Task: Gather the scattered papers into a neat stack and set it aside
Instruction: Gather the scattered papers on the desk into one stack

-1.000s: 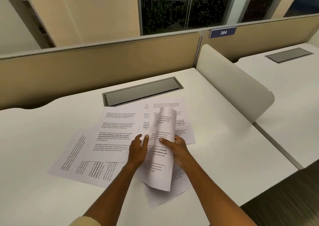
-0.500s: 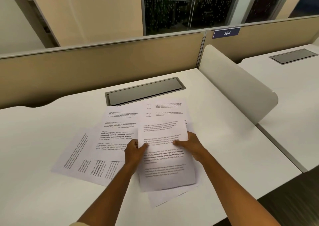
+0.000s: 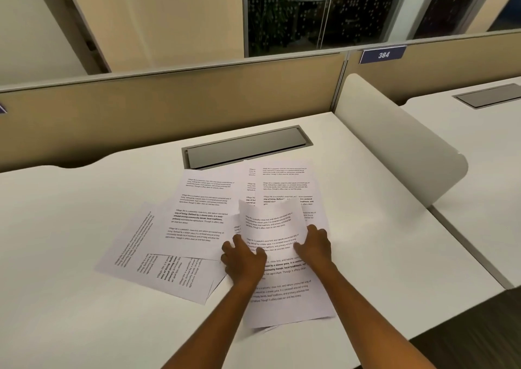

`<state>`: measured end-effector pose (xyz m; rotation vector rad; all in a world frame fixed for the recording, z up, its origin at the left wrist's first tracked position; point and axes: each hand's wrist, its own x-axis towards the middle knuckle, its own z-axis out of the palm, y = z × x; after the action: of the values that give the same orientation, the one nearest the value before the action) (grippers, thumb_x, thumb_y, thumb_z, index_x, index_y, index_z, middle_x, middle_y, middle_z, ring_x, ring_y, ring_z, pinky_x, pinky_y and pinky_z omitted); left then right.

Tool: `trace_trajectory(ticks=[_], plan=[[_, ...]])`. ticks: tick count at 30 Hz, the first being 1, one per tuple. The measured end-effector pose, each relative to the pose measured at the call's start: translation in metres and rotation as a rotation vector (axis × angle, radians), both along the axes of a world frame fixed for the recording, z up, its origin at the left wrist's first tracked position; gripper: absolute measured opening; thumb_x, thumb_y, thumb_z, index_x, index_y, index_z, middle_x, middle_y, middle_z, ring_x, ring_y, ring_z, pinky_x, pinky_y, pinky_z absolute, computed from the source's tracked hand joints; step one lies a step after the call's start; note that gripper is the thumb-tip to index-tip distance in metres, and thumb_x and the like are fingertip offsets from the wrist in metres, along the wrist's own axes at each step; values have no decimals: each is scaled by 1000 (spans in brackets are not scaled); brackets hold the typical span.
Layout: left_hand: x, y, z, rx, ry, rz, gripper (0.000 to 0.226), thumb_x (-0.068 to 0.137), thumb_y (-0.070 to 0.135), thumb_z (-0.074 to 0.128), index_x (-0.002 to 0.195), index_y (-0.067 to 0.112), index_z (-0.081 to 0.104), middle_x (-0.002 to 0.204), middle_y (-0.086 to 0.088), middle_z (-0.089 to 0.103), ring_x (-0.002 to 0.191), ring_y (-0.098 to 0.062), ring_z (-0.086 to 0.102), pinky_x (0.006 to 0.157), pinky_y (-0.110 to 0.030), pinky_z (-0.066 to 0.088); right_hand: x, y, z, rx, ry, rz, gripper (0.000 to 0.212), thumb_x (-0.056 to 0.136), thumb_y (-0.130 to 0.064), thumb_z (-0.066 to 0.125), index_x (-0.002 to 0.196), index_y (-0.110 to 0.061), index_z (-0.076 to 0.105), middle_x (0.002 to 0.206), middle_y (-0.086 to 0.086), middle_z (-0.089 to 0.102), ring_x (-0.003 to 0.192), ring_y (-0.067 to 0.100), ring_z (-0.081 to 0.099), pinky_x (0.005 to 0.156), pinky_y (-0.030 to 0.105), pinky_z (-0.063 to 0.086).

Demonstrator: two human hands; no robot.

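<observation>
We hold one sheet (image 3: pixel 272 227) by its two long sides, the left hand (image 3: pixel 242 258) on one edge and the right hand (image 3: pixel 315 246) on the other. The fingers of both are curled onto the paper, and the far end of the sheet bows up off the desk (image 3: pixel 70 199) because we squeeze it between them. It lies over another sheet (image 3: pixel 284 298) near the front edge of the desk, which looks like the start of our pile, so we judge this hold is meant to square one page over the other. The rest of the papers (image 3: pixel 200 216) fan out toward the left and the back, overlapping each other at odd angles, and the farthest ones reach the edge of the grey cable flap (image 3: pixel 245 150). They wait there, we think, because we take pages from the near side first. The gathering looks early: most pages lie loose.
</observation>
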<state>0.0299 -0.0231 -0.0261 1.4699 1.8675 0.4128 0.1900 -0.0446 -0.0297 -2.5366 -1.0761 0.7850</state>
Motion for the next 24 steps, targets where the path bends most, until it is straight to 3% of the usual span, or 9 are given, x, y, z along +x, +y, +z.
trace_trajectory(ticks=[6, 14, 17, 20, 24], plan=[[-4, 9, 0, -25, -110, 93, 63, 81, 35, 71, 132, 13, 43, 133, -17, 46, 120, -39, 46, 97, -48, 47, -9, -1, 3, 22, 55, -72, 64, 84, -38, 68, 135, -11, 40, 130, 16, 48, 115, 35, 55, 94, 40, 49], [-18, 13, -2, -48, -217, 157, 64, 74, 38, 78, 121, 20, 39, 126, -13, 45, 108, -33, 54, 92, -53, 52, -20, -6, 5, 58, 112, -120, 66, 83, -44, 69, 132, -9, 43, 127, 14, 52, 115, 31, 57, 94, 37, 47], [-22, 15, 0, -90, -327, 196, 64, 74, 35, 79, 121, 20, 38, 127, -13, 41, 98, -28, 53, 89, -45, 52, -29, -8, 2, 93, 160, -128, 69, 80, -48, 70, 132, -10, 45, 125, 12, 57, 115, 30, 58, 94, 38, 48], [-23, 13, 3, -98, -408, 213, 64, 77, 32, 79, 124, 17, 37, 130, -14, 39, 94, -24, 49, 76, -34, 48, -37, -12, 1, 173, 286, -152, 68, 76, -49, 74, 128, -13, 48, 118, 7, 64, 106, 26, 64, 90, 39, 55], [-28, 10, 2, -81, -433, 201, 64, 77, 33, 78, 125, 16, 38, 131, -15, 40, 97, -25, 49, 79, -35, 48, -42, -17, 2, 300, 556, -259, 80, 64, -49, 84, 129, -21, 46, 117, 3, 66, 99, 21, 68, 90, 40, 58]])
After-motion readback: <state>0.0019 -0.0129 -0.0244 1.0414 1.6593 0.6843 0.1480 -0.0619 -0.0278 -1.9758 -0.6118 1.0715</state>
